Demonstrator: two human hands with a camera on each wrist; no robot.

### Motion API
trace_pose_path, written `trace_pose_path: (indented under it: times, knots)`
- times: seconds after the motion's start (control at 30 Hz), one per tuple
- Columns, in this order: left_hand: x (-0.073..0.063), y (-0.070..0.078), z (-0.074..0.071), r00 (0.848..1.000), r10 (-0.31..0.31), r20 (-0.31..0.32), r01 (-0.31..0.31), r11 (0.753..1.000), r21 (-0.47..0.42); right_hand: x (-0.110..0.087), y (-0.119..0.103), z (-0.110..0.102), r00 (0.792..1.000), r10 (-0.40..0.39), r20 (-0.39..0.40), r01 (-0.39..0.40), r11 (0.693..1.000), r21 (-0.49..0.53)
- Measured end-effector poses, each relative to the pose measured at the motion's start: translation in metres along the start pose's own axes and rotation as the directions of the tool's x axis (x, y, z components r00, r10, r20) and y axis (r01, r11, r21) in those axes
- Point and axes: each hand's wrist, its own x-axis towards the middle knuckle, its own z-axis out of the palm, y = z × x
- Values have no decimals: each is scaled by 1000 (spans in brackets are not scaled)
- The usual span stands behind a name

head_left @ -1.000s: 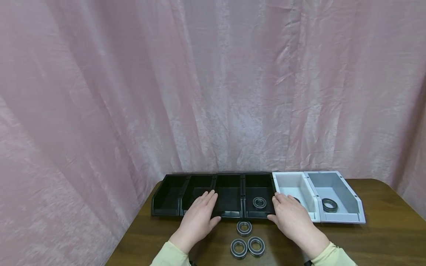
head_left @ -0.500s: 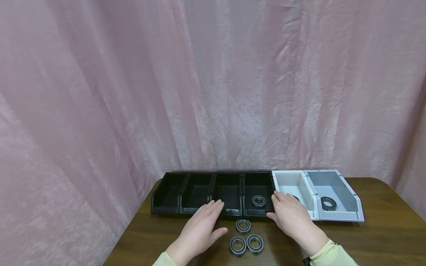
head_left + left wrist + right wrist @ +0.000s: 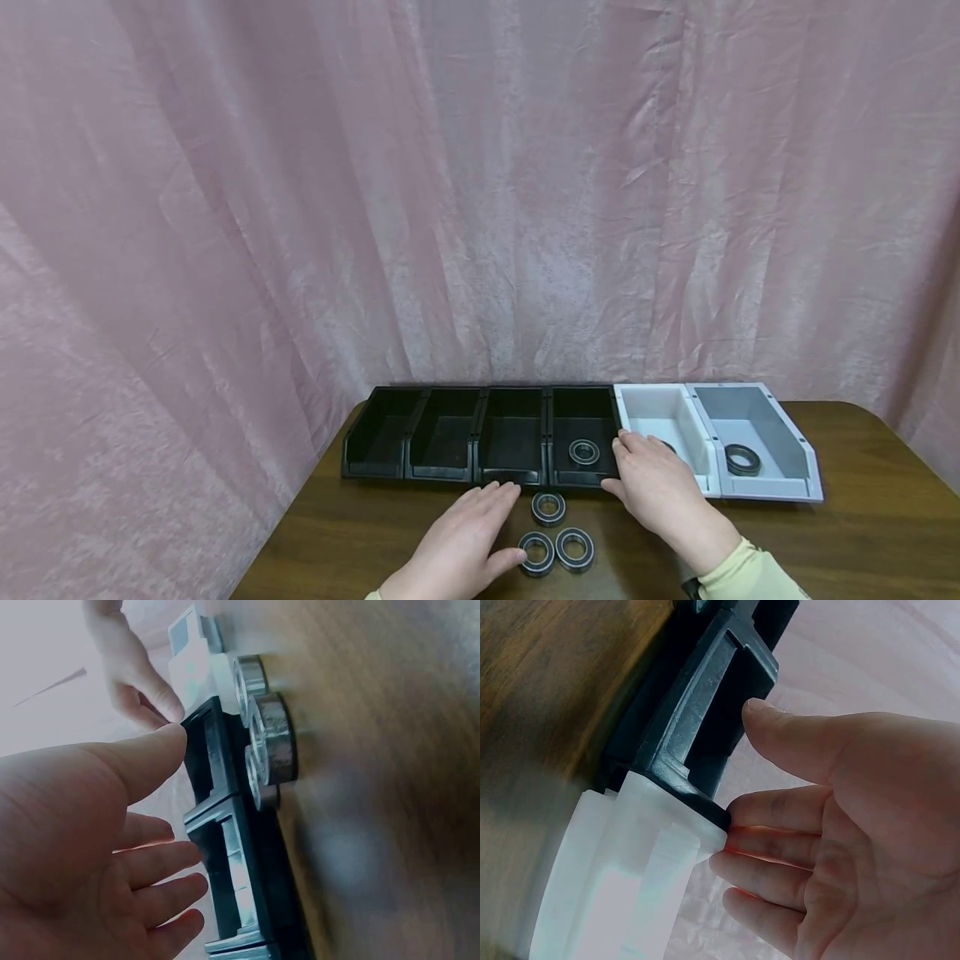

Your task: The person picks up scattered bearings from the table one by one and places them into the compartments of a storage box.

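Observation:
My left hand (image 3: pixel 461 542) is above the table, in front of the black bins, with fingers extended and palm facing inward. Its thumb tip overlaps the edge of a ball bearing (image 3: pixel 537 571) in the head view; contact cannot be told. Two more bearings lie flat beside it, one to the right (image 3: pixel 575 566) and one nearer the bins (image 3: pixel 548 522). My right hand (image 3: pixel 660 483) has its straight fingers at the front of the wall between the rightmost black bin (image 3: pixel 570 408) and the white bin (image 3: pixel 652 408). Neither hand holds anything.
Several black bins (image 3: pixel 446 417) stand in a row with the white bin and a grey bin (image 3: pixel 738 408). Single bearings lie in the rightmost black bin (image 3: pixel 584 462) and the grey one (image 3: pixel 742 472); another in the white bin is mostly hidden. A pink curtain (image 3: pixel 480 208) hangs behind.
My left hand has drawn back from over the black bins toward me and slightly right, beside the loose bearings. The right hand has stayed nearly still.

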Motion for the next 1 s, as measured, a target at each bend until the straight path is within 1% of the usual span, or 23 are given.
trace_pose_path:
  times: [0.27,0.4,0.6,0.67,0.8,0.9,1.0]
  knots:
    - [2,2,12,998,-1,69,3,1000,-19,-3,2,1,1000,12,19,-11,1000,-8]
    - [2,2,16,997,3,80,-1,1000,-27,-4,1,2,1000,14,23,-14,1000,0]
    - [4,2,19,995,-7,102,11,999,-39,-2,0,1,1000,15,26,-15,1000,0]
    - [4,3,20,994,-4,106,7,999,-33,-1,0,1,1000,13,25,-13,1000,-1]
    - [6,4,22,994,20,108,-19,1000,-14,-1,1,0,1000,15,26,-15,1000,-3]
    - [7,5,24,994,37,99,-37,999,1,-1,0,-1,1000,17,25,-17,1000,2]
    - [7,6,25,995,33,98,-33,999,1,-1,-1,0,1000,13,18,-13,1000,5]
